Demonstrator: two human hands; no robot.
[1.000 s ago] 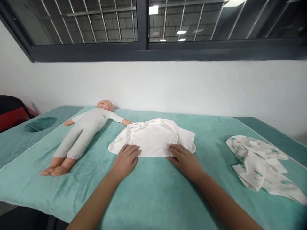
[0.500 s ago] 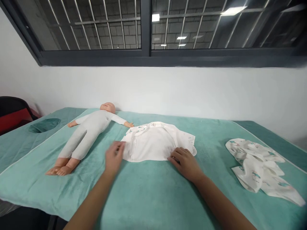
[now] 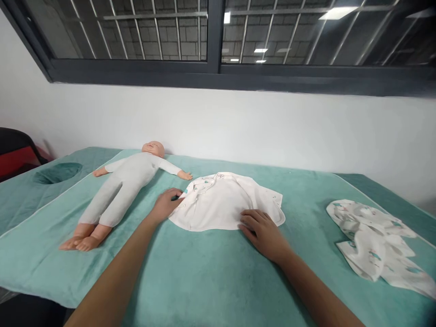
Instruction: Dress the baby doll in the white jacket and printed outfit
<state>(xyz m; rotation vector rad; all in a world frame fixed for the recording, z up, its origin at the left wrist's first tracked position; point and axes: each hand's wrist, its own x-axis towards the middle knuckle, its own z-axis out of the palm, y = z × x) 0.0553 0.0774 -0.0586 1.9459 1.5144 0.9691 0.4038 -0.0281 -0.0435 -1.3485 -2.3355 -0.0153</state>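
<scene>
A white baby shirt point(image 3: 218, 206) with small coloured prints lies spread on the green bed cover, its neck label toward the wall. At its left edge my left hand point(image 3: 166, 205) has thumb and fingers closed on the cloth beside the sleeve. My right hand point(image 3: 261, 232) rests on the lower right hem, fingers loosely bent and lying on the fabric. To the left a baby doll point(image 3: 131, 177) in a pale suit lies on its back, one arm reaching close to the shirt.
Printed white baby clothing point(image 3: 371, 240) lies crumpled on the right side of the bed point(image 3: 218, 281). A dark oval hollow point(image 3: 59, 173) is at the bed's far left, near a red and black chair point(image 3: 18, 156). Behind are a white wall and a barred window.
My left hand has shifted up along the shirt's left edge, and the cloth there is pulled slightly outward. My right hand stays at the hem. The view has shifted slightly.
</scene>
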